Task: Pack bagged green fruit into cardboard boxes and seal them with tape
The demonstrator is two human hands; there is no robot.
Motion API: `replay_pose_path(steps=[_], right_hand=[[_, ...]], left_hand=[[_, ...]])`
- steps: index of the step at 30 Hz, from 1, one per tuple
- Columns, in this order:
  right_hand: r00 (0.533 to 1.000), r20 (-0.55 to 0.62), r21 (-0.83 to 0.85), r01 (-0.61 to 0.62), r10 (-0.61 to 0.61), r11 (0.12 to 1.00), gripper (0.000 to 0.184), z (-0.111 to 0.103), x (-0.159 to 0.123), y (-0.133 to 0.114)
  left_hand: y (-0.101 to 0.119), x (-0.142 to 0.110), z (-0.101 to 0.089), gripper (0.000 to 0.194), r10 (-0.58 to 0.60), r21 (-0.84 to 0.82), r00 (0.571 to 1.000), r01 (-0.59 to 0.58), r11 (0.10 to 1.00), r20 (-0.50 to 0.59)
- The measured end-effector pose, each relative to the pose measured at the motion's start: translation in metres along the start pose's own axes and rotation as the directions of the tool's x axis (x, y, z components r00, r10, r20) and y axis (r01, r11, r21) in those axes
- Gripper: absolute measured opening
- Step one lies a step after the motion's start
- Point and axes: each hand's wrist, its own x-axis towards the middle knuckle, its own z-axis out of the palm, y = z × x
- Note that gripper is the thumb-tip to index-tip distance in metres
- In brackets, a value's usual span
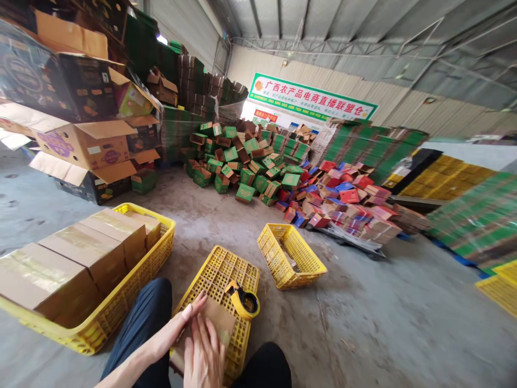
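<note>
A small brown cardboard box rests on an upturned yellow plastic crate between my knees. My left hand reaches in from the lower left, fingers stretched along the box's near edge. Flat on top of the box lies my right hand, its fingers extended. A yellow tape dispenser sits on the crate just right of the box, touched by neither hand.
A yellow crate at left holds taped brown boxes. Another yellow crate stands ahead on the concrete floor. Beyond lie heaps of green boxes and red and blue boxes, with stacked cartons at left.
</note>
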Motion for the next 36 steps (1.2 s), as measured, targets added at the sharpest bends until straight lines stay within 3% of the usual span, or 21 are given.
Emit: replay_pose_path(steps=[3, 6, 12, 15, 18, 22, 25, 29, 31, 34, 36], right_hand=[[0.995, -0.082, -0.032, 0.061, -0.064, 0.998, 0.052, 0.005, -0.005, 0.001], [0.972, -0.181, -0.092, 0.134, -0.149, 0.987, 0.055, 0.002, -0.011, 0.003], [0.962, -0.196, -0.209, 0.146, -0.188, 0.967, 0.055, -0.029, -0.013, 0.015], [0.985, -0.144, -0.202, 0.065, -0.095, 0.977, 0.049, -0.045, -0.017, 0.027], [0.994, -0.107, -0.082, -0.004, -0.004, 0.997, 0.049, -0.052, -0.028, 0.037], [0.971, -0.168, 0.234, -0.126, 0.168, 0.964, 0.052, -0.043, -0.041, 0.042], [0.955, -0.150, 0.374, -0.186, 0.257, 0.909, 0.061, -0.034, -0.041, 0.041], [0.892, -0.147, 0.442, -0.327, 0.427, 0.835, 0.086, -0.032, -0.021, 0.034], [0.852, -0.088, 0.459, -0.426, 0.517, 0.780, 0.096, -0.035, -0.009, 0.033], [0.786, 0.024, 0.478, -0.552, 0.618, 0.683, 0.094, -0.041, 0.005, 0.036], [0.771, 0.039, 0.509, -0.562, 0.635, 0.652, 0.083, -0.045, 0.010, 0.038]], left_hand=[[-0.005, -0.022, -0.001, 0.070, 0.147, 0.077, 0.989, -0.149, 0.986, 0.029], [-0.015, -0.035, 0.007, 0.068, 0.219, 0.141, 0.975, -0.224, 0.964, 0.048], [-0.015, -0.037, 0.010, 0.074, 0.290, 0.367, 0.956, -0.286, 0.885, 0.045], [-0.017, -0.038, 0.007, 0.073, 0.335, 0.471, 0.941, -0.316, 0.823, 0.047], [-0.020, -0.041, 0.009, 0.073, 0.373, 0.549, 0.927, -0.324, 0.770, 0.024], [-0.019, -0.041, 0.017, 0.074, 0.394, 0.612, 0.919, -0.314, 0.726, 0.003], [-0.015, -0.036, 0.019, 0.069, 0.397, 0.650, 0.918, -0.306, 0.696, 0.007], [-0.009, -0.026, 0.017, 0.064, 0.406, 0.684, 0.913, -0.313, 0.658, 0.027], [-0.006, -0.021, 0.018, 0.064, 0.409, 0.695, 0.912, -0.319, 0.644, 0.040], [-0.003, -0.018, 0.024, 0.063, 0.408, 0.708, 0.912, -0.312, 0.634, 0.036], [-0.004, -0.018, 0.030, 0.064, 0.408, 0.719, 0.913, -0.294, 0.630, 0.016]])
